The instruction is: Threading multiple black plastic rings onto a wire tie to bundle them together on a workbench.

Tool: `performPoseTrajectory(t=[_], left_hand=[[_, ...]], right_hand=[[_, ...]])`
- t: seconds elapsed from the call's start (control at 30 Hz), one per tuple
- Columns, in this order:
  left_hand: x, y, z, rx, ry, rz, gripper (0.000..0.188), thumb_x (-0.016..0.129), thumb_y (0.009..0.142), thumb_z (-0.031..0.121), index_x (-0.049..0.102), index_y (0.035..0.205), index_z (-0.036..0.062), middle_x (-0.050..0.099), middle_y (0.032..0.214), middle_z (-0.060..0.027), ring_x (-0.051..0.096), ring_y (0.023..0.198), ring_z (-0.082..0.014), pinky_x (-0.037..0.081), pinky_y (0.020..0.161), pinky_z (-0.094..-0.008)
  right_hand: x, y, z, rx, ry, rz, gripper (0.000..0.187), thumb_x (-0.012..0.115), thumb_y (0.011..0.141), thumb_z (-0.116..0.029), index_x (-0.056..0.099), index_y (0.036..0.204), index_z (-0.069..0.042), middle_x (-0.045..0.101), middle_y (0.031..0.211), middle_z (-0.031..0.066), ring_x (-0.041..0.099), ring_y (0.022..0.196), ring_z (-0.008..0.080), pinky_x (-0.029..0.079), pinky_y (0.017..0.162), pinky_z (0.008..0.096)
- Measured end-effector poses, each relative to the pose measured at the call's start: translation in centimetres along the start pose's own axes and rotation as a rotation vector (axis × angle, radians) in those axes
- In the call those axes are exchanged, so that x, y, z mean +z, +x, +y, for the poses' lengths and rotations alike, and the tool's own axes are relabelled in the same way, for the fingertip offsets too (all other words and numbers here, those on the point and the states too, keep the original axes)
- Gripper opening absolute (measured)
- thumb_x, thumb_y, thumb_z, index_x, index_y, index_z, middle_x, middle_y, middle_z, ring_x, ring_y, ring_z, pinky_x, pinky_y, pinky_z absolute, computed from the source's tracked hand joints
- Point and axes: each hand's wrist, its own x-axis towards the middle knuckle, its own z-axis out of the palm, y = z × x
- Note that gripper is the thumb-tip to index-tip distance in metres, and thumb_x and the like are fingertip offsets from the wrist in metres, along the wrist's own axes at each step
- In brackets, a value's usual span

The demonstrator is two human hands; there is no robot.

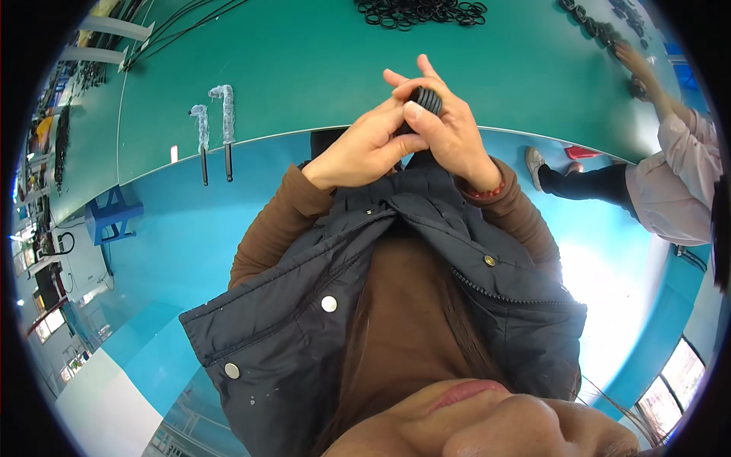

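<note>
Blue floor [175, 244] runs beneath a long green desk [304, 68], with a blue stool [114, 215] at left. Next along, a shorter bent key [203, 145] and a longer bent key [228, 126], film-wrapped, jut past the desk's edge. The left hand [369, 141] grips the lower end of a stack of black rings [430, 99], though overlapping fingers hide how firmly. Beyond it lies a loose ring pile [419, 12]. The right hand [455, 133] clasps the stack, thumb pressed on it. Bunching the rings seems the step in hand; the next move calls for steady, aligned pressure. Far right, a co-worker's hand [636, 65] reaches toward dark rings [590, 27].
</note>
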Motion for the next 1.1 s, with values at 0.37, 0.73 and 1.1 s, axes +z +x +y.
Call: performPoseTrajectory(t=[0.37,0.73,1.1], left_hand=[[0.5,1.6,-2.1,0.067,-0.006,-0.054,0.019,0.047,0.096,0.014,0.051,0.105,-0.0027,0.054,0.093,-0.0064,0.054,0.078,-0.0123,0.047,0.069,-0.0252],[-3.8,4.4,-2.1,0.034,-0.089,0.196,0.014,0.049,0.094,0.011,0.054,0.089,-0.0003,0.052,0.098,-0.0083,0.053,0.076,-0.0127,0.046,0.072,-0.0279],[-5.4,8.7,-2.5,0.043,-0.041,0.397,0.017,0.049,0.096,0.015,0.054,0.092,-0.0012,0.057,0.095,-0.0076,0.058,0.094,-0.0177,0.046,0.083,-0.0305]], right_hand=[[-2.4,0.7,0.6,-0.031,0.041,-0.199,0.033,0.054,0.089,-0.020,0.053,0.115,0.000,0.060,0.120,0.0162,0.020,0.139,0.0359,0.013,0.111,0.0491],[-17.7,13.8,9.0,0.069,-0.565,0.305,0.022,0.061,0.085,-0.020,0.064,0.099,-0.003,0.067,0.080,0.0057,0.063,0.073,0.0147,0.049,0.066,0.0286],[-18.9,15.0,12.8,0.048,-0.773,0.307,0.017,0.063,0.083,-0.020,0.058,0.084,-0.004,0.059,0.080,0.0102,0.058,0.067,0.0260,0.047,0.062,0.0368]])
